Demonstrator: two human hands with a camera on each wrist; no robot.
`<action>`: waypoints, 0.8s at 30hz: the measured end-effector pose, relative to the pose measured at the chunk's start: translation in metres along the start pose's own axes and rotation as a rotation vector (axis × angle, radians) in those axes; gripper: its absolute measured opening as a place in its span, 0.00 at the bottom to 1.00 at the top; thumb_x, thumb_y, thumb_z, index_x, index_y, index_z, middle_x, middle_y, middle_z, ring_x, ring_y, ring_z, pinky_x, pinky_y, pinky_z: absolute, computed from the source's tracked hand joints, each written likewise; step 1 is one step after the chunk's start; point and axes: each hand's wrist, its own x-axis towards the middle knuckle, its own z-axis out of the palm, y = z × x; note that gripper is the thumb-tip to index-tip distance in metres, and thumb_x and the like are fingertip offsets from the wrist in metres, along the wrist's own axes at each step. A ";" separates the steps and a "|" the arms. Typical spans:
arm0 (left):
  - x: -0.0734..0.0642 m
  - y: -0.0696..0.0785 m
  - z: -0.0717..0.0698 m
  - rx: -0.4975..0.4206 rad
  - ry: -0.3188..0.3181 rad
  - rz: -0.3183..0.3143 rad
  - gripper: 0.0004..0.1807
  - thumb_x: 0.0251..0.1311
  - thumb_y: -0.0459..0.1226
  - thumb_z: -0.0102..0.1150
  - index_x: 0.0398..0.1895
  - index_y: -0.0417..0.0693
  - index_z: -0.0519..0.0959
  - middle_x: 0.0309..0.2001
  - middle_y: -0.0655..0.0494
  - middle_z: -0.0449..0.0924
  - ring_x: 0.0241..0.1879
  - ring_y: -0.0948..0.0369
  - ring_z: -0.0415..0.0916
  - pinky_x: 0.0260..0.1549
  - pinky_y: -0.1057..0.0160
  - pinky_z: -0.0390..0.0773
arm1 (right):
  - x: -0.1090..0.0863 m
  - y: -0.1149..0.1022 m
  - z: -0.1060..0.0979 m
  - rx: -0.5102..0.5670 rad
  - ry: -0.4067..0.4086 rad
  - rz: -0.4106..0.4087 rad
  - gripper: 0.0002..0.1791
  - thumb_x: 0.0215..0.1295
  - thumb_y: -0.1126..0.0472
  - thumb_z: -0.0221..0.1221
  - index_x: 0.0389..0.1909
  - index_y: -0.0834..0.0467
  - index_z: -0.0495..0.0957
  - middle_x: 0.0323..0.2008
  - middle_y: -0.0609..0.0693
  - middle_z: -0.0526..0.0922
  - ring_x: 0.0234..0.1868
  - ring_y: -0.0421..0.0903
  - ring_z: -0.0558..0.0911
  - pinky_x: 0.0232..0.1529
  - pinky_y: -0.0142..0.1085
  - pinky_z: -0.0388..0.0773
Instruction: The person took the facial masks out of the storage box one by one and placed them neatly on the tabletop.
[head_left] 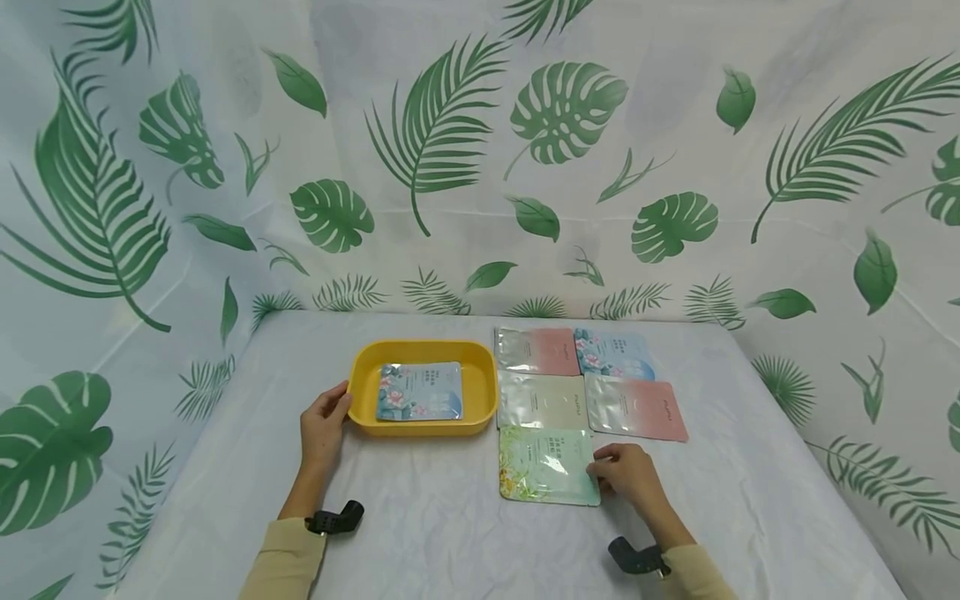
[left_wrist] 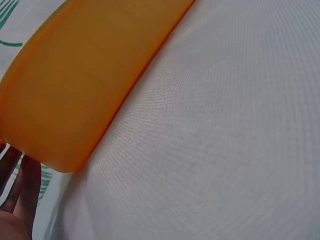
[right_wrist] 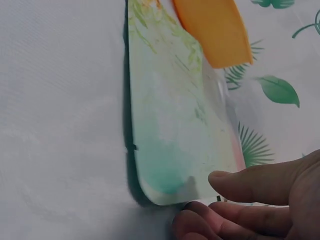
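My left hand (head_left: pixel 322 429) touches the left end of the yellow tray (head_left: pixel 423 428); in the left wrist view its fingers (left_wrist: pixel 27 187) lie straight against the tray's outer wall. Inside the tray lies a blue floral sheet-mask packet (head_left: pixel 422 392). At the right, my right hand (head_left: pixel 630 482) pinches the right edge of a green sheet-mask packet (head_left: pixel 547 467). The right wrist view shows the thumb (right_wrist: pixel 250 182) above this packet's edge and curled fingers (right_wrist: pixel 200 220) below it.
Behind the green packet lie a beige packet (head_left: pixel 542 402), two pink-and-silver packets, one at the back (head_left: pixel 536 351) and one at the right (head_left: pixel 636 407), and another blue packet (head_left: pixel 615 354). A white cloth (head_left: pixel 435 525) covers the table. A leaf-print curtain (head_left: pixel 465 167) hangs around it.
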 end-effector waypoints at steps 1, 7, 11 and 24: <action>0.000 0.000 0.000 0.001 0.000 0.001 0.22 0.69 0.47 0.54 0.60 0.45 0.76 0.58 0.50 0.79 0.45 0.72 0.76 0.40 0.81 0.78 | 0.001 -0.001 -0.001 -0.003 0.002 0.004 0.17 0.58 0.65 0.63 0.44 0.73 0.78 0.30 0.58 0.84 0.23 0.44 0.79 0.25 0.35 0.80; 0.002 0.005 -0.002 -0.008 -0.023 0.005 0.22 0.69 0.45 0.54 0.60 0.43 0.76 0.59 0.47 0.78 0.44 0.75 0.76 0.40 0.82 0.78 | 0.006 -0.016 -0.010 0.048 0.009 -0.015 0.19 0.61 0.63 0.61 0.48 0.73 0.76 0.31 0.59 0.84 0.25 0.44 0.79 0.27 0.35 0.81; 0.005 0.007 -0.002 0.002 -0.021 0.028 0.22 0.69 0.45 0.54 0.60 0.42 0.76 0.59 0.46 0.79 0.43 0.75 0.76 0.40 0.81 0.78 | 0.014 -0.037 -0.016 0.146 -0.017 -0.074 0.20 0.64 0.61 0.61 0.51 0.72 0.77 0.34 0.60 0.86 0.28 0.45 0.83 0.32 0.35 0.84; 0.001 0.004 -0.002 -0.004 -0.024 -0.023 0.20 0.69 0.43 0.54 0.60 0.43 0.76 0.59 0.47 0.78 0.43 0.75 0.75 0.40 0.82 0.77 | 0.044 -0.105 -0.014 0.236 -0.138 -0.244 0.22 0.70 0.56 0.56 0.55 0.69 0.76 0.44 0.66 0.84 0.37 0.51 0.85 0.38 0.38 0.85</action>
